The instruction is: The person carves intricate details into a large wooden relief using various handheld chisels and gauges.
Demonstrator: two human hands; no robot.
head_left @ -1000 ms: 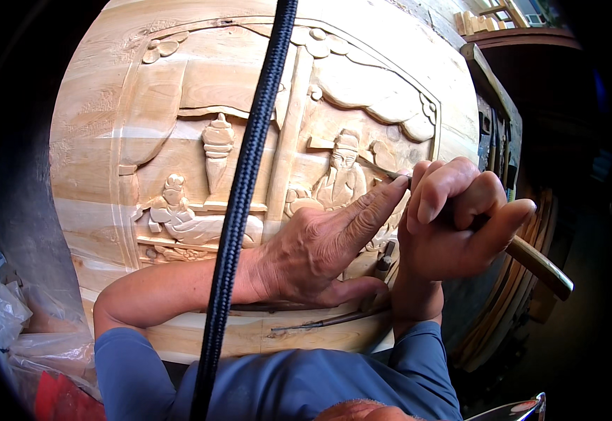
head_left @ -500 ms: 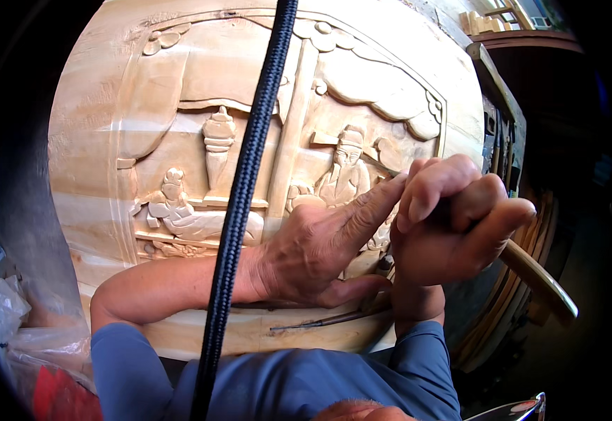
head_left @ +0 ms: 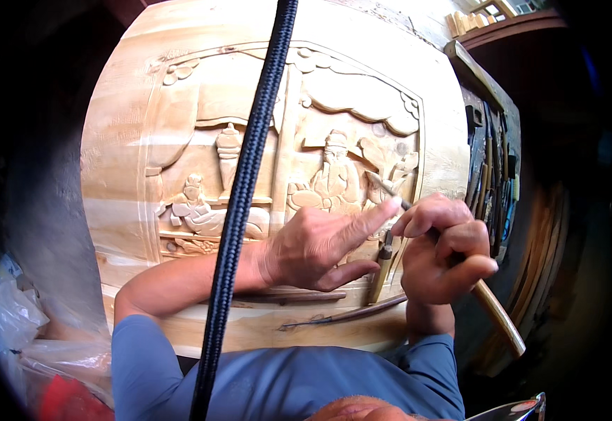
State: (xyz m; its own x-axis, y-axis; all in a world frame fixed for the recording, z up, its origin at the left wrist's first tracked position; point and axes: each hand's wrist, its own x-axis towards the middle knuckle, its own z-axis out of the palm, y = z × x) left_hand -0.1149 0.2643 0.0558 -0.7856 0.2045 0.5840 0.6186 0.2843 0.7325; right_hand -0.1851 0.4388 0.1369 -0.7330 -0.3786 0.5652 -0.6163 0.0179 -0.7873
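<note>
A pale wood relief panel (head_left: 144, 231) carries the work; two spare chisels (head_left: 348, 316) lie on its lower border; left hand (head_left: 313, 245) rests on it.

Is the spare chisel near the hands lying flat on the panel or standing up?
Lying flat: the spare chisel rests lengthwise on the carved wooden panel, beside the left hand.

Short blue sleeves (plain, unmarked cloth) above bare forearms and bare hands.
</note>
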